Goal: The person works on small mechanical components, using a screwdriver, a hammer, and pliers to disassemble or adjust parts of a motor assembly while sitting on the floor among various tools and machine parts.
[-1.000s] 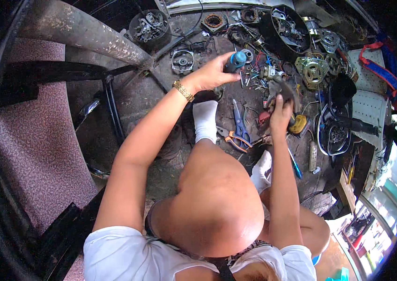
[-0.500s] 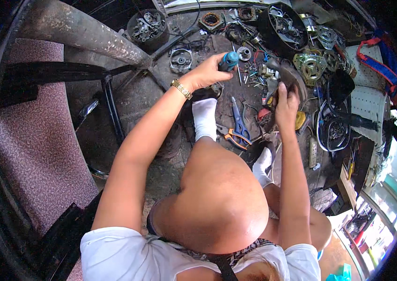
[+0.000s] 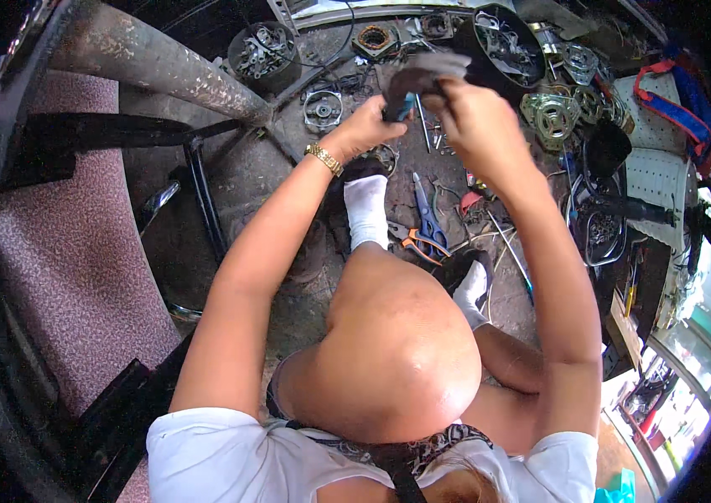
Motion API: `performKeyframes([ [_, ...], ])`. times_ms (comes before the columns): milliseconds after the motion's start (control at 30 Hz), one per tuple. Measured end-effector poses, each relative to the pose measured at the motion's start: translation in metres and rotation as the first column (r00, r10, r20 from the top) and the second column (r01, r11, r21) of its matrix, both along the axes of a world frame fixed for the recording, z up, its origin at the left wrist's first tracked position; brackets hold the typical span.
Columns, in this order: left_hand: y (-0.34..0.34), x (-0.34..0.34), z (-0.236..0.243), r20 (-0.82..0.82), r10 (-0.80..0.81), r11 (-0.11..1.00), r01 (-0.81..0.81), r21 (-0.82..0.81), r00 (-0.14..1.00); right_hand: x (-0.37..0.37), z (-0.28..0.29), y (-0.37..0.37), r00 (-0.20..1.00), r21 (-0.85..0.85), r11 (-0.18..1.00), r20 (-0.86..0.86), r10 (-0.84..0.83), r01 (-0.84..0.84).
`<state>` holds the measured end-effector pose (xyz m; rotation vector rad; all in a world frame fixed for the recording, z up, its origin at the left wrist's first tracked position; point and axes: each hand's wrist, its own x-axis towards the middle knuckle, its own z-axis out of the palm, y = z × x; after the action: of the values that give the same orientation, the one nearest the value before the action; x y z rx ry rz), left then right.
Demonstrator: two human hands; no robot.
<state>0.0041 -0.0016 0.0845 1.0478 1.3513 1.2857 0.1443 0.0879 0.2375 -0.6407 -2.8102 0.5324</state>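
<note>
My left hand (image 3: 366, 130) is closed around an upright blue-handled tool (image 3: 408, 107), probably a screwdriver; its lower end I cannot make out. Fingers wrapped round its handle, my right hand (image 3: 483, 126) grips a hammer (image 3: 422, 75). The hammer's dark, curved head is blurred and hangs over the top of the blue handle, hiding most of it. Whether the two touch cannot be told. Below my hands, blue-handled scissors (image 3: 429, 220) lie on the floor beside orange-and-black pliers (image 3: 416, 241).
A round metal housing (image 3: 323, 111) lies left of my hands. Bins of metal scraps (image 3: 263, 52) (image 3: 506, 46) stand at the far side. Metal plates (image 3: 550, 117) lie to the right. A patterned seat (image 3: 70, 268) is at my left. My raised knee (image 3: 406, 352) is in front.
My right hand has swung the hammer up and leftward, from right of the loose parts to over the blue handle. My left hand has stayed nearly in place.
</note>
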Motion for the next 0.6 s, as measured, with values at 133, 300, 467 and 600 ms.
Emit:
performKeyframes([
  [133,-0.001,-0.003,-0.004,0.037,0.044,0.999,-0.042,-0.031,0.998,0.004,0.016,0.001,0.985,-0.1,0.995,-0.169,-0.033,0.017],
  [300,-0.011,-0.009,0.0,0.105,0.078,0.996,-0.081,0.024,0.991,0.01,0.04,0.004,0.859,-0.329,0.938,-0.443,-0.256,0.11],
  [467,0.001,0.0,0.015,0.092,0.005,0.995,-0.014,0.095,0.996,0.027,0.009,0.004,0.879,-0.223,0.954,-0.388,-0.276,0.201],
  [600,-0.005,-0.001,0.004,0.058,0.013,0.994,-0.02,0.109,0.998,0.033,0.001,-0.002,0.901,-0.271,0.935,-0.304,-0.309,0.229],
])
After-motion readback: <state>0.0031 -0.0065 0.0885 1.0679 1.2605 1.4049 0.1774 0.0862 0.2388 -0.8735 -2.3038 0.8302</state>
